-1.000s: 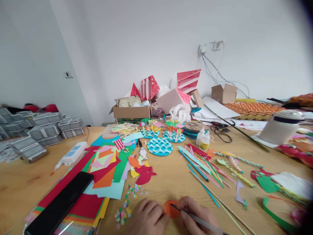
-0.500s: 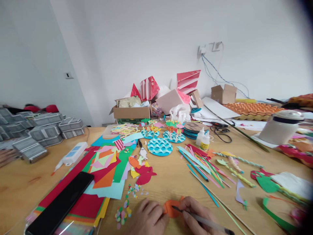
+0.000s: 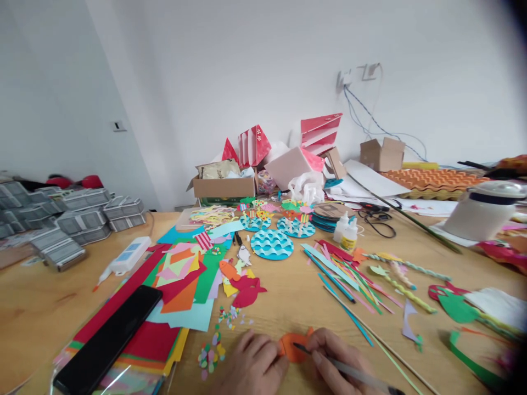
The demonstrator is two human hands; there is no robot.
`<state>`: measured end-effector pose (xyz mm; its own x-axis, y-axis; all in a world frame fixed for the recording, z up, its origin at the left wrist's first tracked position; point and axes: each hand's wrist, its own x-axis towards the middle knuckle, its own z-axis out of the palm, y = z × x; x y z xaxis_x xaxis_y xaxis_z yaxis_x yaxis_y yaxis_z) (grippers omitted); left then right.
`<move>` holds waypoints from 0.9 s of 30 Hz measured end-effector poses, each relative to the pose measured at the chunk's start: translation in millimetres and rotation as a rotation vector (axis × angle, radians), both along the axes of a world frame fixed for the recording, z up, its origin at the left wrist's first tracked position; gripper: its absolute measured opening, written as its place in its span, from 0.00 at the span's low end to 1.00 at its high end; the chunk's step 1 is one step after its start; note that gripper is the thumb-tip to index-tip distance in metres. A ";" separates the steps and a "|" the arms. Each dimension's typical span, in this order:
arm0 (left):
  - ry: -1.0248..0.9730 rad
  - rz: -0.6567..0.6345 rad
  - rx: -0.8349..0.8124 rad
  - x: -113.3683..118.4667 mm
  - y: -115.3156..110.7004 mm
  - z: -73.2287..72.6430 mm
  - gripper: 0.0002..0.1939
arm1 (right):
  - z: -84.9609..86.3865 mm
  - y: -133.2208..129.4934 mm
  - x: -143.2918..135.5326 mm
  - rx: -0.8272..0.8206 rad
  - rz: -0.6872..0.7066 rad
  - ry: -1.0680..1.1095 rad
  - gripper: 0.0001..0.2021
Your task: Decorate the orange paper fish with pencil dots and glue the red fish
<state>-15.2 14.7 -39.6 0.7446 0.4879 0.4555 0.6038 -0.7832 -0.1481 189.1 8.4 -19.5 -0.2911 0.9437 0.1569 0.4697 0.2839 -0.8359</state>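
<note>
An orange paper fish [image 3: 291, 355] lies flat on the table at the bottom middle. My left hand [image 3: 255, 363] rests at its left edge, fingers curled, with thumb and fingertips gripping the paper. A pen [image 3: 360, 374] with a clear barrel is held in my right hand [image 3: 340, 356], its dark tip touching the fish. A thin curved line shows near the fish's left end. Small round paper dots [image 3: 211, 354] are scattered left of my left hand. Further off lie red paper fish [image 3: 247, 293] and a smaller orange fish [image 3: 228, 270].
A black phone [image 3: 111, 337] lies on stacked coloured paper [image 3: 152, 348] at left. Paper strips [image 3: 349, 280] and a thin stick [image 3: 381, 340] lie to the right. Glue bottles [image 3: 349, 235], a wavy blue disc [image 3: 272, 244] and a cardboard box [image 3: 224, 187] stand farther back.
The whole view has shifted slightly, so things appear a little further right. The pen still touches the orange fish, and both hands keep their grips.
</note>
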 end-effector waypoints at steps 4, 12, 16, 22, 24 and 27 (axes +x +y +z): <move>0.004 -0.004 -0.019 -2.8 -0.3 -1.0 0.07 | 0.5 -1.1 -0.6 -0.006 -0.022 -0.007 0.11; 0.063 -0.040 -0.082 -6.3 1.5 -5.5 0.17 | 2.1 -5.2 -5.3 0.153 -0.004 -0.058 0.11; 0.092 -0.052 -0.093 -5.6 0.5 -0.6 0.18 | -1.8 -0.8 -4.8 0.263 0.038 -0.119 0.11; 0.079 -0.053 -0.069 -7.2 0.2 1.1 0.16 | -10.6 2.8 -7.1 0.310 -0.037 -0.115 0.10; 0.085 -0.054 -0.071 -7.3 0.5 -0.7 0.17 | -9.9 2.3 -7.3 0.317 -0.052 -0.124 0.10; 0.053 -0.033 -0.064 -5.1 0.4 -3.5 0.13 | -6.2 2.1 -6.4 0.294 -0.016 -0.144 0.09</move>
